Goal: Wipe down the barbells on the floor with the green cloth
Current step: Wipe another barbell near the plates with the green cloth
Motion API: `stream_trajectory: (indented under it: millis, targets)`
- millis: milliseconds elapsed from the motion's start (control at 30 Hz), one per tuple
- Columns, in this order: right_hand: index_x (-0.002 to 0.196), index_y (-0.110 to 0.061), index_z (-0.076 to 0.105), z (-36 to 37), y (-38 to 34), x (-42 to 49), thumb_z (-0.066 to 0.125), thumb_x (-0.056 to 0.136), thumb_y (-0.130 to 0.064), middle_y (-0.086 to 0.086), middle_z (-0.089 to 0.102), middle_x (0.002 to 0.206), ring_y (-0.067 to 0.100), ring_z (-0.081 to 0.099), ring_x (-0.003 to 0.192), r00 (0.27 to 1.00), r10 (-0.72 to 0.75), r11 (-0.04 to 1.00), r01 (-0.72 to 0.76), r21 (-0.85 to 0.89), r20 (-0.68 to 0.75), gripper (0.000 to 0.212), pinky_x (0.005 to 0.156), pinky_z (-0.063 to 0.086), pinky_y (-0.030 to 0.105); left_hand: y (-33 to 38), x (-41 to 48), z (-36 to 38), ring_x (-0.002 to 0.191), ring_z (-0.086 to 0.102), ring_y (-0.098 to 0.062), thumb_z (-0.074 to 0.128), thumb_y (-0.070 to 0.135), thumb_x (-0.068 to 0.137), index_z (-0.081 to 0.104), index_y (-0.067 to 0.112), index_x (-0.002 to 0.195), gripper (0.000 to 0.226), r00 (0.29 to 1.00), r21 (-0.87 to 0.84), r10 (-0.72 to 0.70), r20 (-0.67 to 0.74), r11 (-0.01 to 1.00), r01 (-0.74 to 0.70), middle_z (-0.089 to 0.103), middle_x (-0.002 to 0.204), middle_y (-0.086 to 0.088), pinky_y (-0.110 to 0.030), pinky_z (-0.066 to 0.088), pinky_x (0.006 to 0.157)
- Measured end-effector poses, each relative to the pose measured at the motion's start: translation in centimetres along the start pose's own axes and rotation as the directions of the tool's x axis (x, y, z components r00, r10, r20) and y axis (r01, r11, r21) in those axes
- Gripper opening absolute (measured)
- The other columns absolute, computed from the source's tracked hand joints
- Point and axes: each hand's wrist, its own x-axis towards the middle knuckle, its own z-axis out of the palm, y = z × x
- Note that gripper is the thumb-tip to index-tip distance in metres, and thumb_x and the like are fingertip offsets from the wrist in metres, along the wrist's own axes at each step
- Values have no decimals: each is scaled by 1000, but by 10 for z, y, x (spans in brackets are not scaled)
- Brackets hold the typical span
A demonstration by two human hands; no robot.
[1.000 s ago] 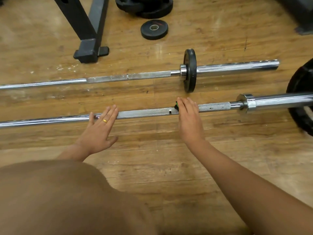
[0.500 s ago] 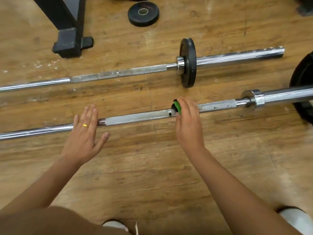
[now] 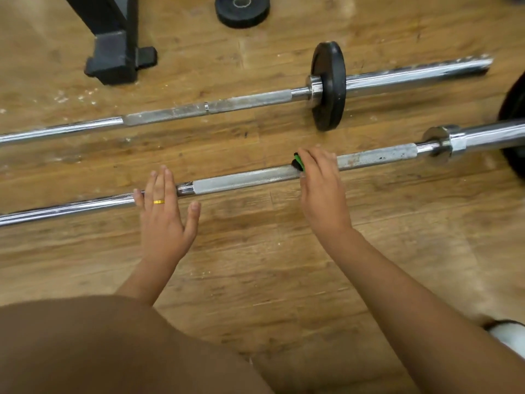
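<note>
Two long chrome steel barbells lie side by side on the worn wooden plank floor, the far barbell and the near barbell, well apart. There are three black round weight plates: a small upright plate on the far barbell's sleeve, a small loose plate flat on the floor beyond it, and a large plate on the near barbell, mostly cut off by the frame. One black metal rack foot stands on the floor beyond the far barbell. Both hands are on the near barbell. The left hand lies flat across the smooth part, fingers straight and pressed together, thumb spread aside, one gold ring on it. The right hand curls over the knurled part, its fingers wrapped round the bar and pinching the single green cloth against it – only a bunched edge of the cloth shows at the hand's left side.
</note>
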Motion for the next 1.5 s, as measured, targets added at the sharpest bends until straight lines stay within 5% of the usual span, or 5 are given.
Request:
stream_trajectory:
  millis: [233, 900, 1200, 1400, 1500]
  targets:
    - [142, -3, 50, 6, -8, -4, 51, 92, 11, 13, 51, 144, 29, 37, 143, 993, -91, 993, 97, -70, 78, 52, 125, 7, 39, -2, -2, -6, 147, 30, -35, 37, 46, 102, 33, -2, 153, 70, 1000, 20, 5, 19, 1000, -5, 40, 155, -21, -54, 14, 120]
    - [140, -5, 52, -1, -27, -8, 51, 94, 7, 9, 51, 139, 26, 41, 133, 983, -67, 989, 89, -122, 170, 48, 125, 11, 39, 7, -15, -21, 148, 28, -35, 33, 55, 98, 33, -2, 153, 79, 988, 40, -21, 151, 999, 15, 40, 155, -21, -58, 18, 118]
    - [141, -4, 50, 9, -30, -23, 49, 95, 9, 12, 50, 141, 26, 36, 138, 990, 127, 989, -132, -70, -65, 48, 124, 14, 45, 8, -23, -16, 153, 16, -33, 27, 52, 103, 26, 0, 156, 75, 992, -20, -26, 122, 999, 29, 30, 162, -18, -57, 11, 122]
    - [141, -6, 50, 15, -31, -19, 53, 89, 11, 8, 51, 139, 25, 41, 135, 990, -90, 987, 104, -125, 106, 55, 127, 7, 40, 6, -23, -22, 155, 12, -28, 25, 52, 103, 25, 1, 157, 74, 989, -42, -25, 149, 999, 31, 27, 164, -15, -53, 8, 123]
    - [138, -3, 53, 8, -18, -15, 52, 89, 12, 12, 53, 137, 29, 44, 133, 995, 89, 991, -94, -91, -53, 51, 126, 3, 39, 8, -21, -23, 156, 9, -28, 23, 51, 103, 23, 1, 158, 75, 984, -16, -42, 171, 999, 45, 27, 164, -15, -53, 7, 124]
